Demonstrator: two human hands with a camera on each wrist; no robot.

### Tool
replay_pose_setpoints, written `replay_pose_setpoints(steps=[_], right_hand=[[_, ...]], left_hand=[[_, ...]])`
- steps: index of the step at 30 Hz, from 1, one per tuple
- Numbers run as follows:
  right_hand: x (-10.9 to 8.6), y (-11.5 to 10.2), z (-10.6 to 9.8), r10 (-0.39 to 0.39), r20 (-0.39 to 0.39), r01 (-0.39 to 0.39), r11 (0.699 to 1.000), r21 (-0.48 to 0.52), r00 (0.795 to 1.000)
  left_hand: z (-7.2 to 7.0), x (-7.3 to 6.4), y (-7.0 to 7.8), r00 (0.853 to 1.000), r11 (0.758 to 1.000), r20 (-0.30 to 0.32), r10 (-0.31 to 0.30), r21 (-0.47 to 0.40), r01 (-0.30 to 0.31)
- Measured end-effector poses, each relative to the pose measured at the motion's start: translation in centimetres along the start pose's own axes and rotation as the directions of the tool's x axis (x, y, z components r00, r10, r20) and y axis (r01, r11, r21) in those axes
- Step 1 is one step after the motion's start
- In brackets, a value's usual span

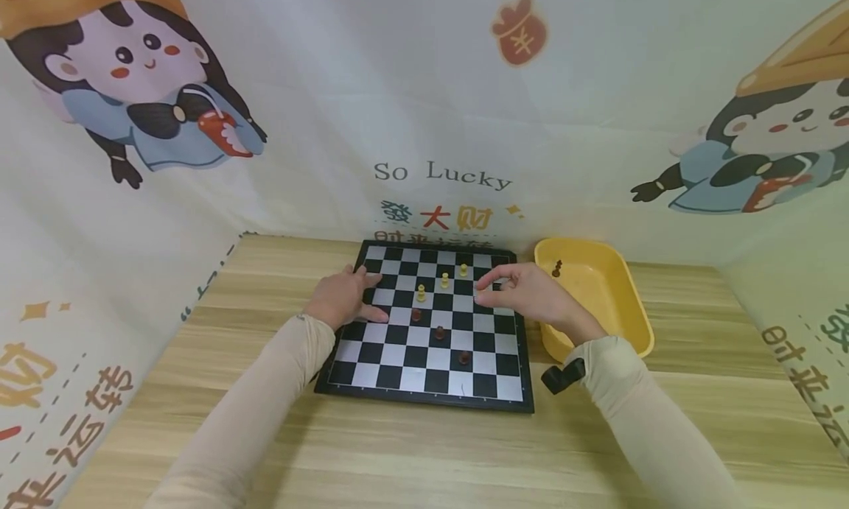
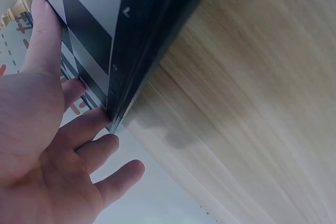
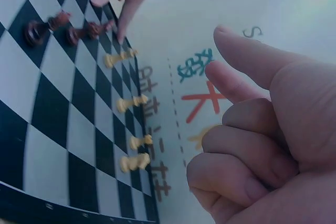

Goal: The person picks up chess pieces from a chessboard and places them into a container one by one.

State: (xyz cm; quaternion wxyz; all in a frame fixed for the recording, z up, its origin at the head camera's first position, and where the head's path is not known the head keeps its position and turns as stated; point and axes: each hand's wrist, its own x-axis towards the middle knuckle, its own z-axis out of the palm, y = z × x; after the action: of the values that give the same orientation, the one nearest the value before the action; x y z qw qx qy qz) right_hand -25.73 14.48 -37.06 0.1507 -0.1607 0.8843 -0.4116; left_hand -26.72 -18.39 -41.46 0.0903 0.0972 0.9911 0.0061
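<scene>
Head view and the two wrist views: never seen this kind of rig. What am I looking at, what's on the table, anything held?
No machine here: a person works with bare hands. The head camera looks forward and down; each wrist camera looks at its own hand, so those pictures appear tilted.

On the wooden table lie a chessboard and, to its right, a yellow bin with one dark piece inside. The board carries three dark pieces and four light pieces, the fourth visible only from the right wrist.

The left hand lies across the board's left edge. The right hand hovers over its right side, with nothing visible in its fingers.
</scene>
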Motion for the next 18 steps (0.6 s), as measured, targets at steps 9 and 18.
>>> replay_pose_setpoints(steps=[9,18], right_hand=[[-0.5,1.0,2.1,-0.002,0.075,-0.003,0.998,0.063,0.997],[-1.0,1.9,4.1,0.009,0.108,-0.020,0.994,0.106,0.994]], left_hand=[[0.1,0.2,-0.1,1.000,1.000,0.003,-0.014,0.019,0.013],[0.2,0.4,0.0,1.000,1.000,0.002,-0.018,0.002,0.018]])
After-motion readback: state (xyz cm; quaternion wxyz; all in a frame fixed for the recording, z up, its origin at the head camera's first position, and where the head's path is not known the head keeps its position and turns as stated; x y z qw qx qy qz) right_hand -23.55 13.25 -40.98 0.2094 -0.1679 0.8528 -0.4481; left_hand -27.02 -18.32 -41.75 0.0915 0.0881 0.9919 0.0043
